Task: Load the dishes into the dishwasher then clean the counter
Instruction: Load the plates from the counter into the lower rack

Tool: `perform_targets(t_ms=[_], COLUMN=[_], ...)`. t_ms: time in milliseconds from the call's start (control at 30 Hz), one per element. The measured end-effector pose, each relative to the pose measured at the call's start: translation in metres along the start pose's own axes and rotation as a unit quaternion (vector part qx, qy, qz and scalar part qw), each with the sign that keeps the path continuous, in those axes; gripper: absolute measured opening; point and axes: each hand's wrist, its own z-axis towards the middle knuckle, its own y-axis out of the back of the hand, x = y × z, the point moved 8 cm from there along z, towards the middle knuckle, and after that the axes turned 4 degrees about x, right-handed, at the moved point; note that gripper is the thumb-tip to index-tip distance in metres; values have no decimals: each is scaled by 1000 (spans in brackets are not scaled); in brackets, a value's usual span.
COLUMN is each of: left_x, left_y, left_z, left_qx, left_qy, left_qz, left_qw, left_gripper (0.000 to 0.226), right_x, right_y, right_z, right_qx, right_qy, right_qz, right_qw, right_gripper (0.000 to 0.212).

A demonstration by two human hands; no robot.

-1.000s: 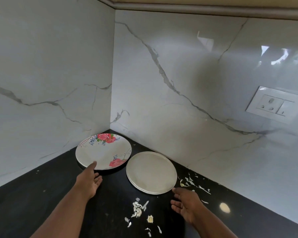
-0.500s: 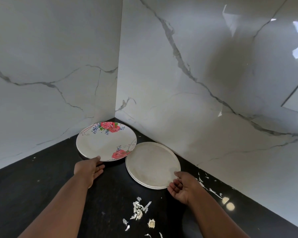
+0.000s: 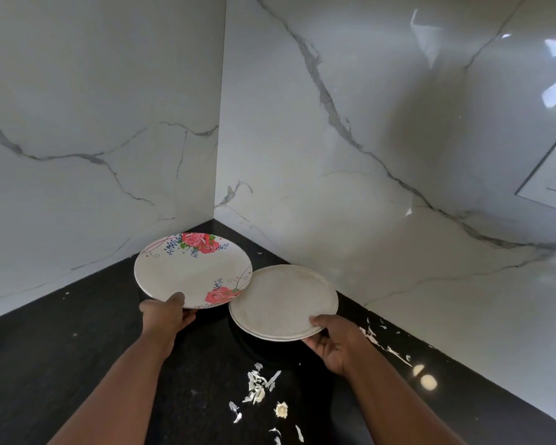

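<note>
**2 plates gripped at the corner of the desk**

A rose plate (image 3: 190, 271) is pinched at its near rim by the left hand (image 3: 166, 317), thumb on top and fingers hidden underneath. A plain plate (image 3: 281, 301) is pinched at its near right rim by the right hand (image 3: 333, 340), thumb over the edge and fingers curled below. A second rim seems to show under the plain plate, so 2 may be stacked there; this cannot be settled. Both plates appear raised a little off the black desk (image 3: 61, 364), with shadow beneath them, and the plain one's edge is seen overlapping the rose one's rim.

The step in hand is judged to be lifting the dishes for the dishwasher, which is not in view. For a clean lift, the plates are best kept level and drawn apart, so that the rims are not knocked together; a thumb-and-finger hold at 1 edge is likely to tip under weight, so a deeper grip is advised.

No food is seen on either plate. Pale scraps (image 3: 259, 385) are scattered on the desk nearer the person, and more lie along the right wall (image 3: 382, 340).
</note>
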Motion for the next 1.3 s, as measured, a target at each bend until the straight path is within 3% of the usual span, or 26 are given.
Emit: perform_targets(t_ms=[133, 433, 667, 867, 1100, 1300], left_x=[-1, 15, 32, 64, 157, 229], left_y=[6, -35, -70, -69, -36, -1], left_z=[-31, -145, -241, -332, -455, -547], left_qx=[43, 178, 281, 331, 352, 361], left_qy=[1, 38, 36, 1, 25, 59], left_qz=[-53, -210, -184, -127, -120, -46], left_qw=[998, 960, 941, 935, 928, 929], left_gripper=[69, 67, 35, 37, 35, 30], right_x=[1, 20, 23, -6, -88, -165], right_y=[18, 113, 199, 286, 422, 538], right_z=[-37, -160, -245, -319, -428, -522], right_qx=[-11, -91, -132, -163, -210, -244], right_qy=[13, 122, 187, 228, 241, 232], right_qz=[-21, -9, 30, 79, 72, 141], right_qw=[1000, 988, 973, 957, 945, 931], right_gripper=[22, 25, 28, 32, 26, 30])
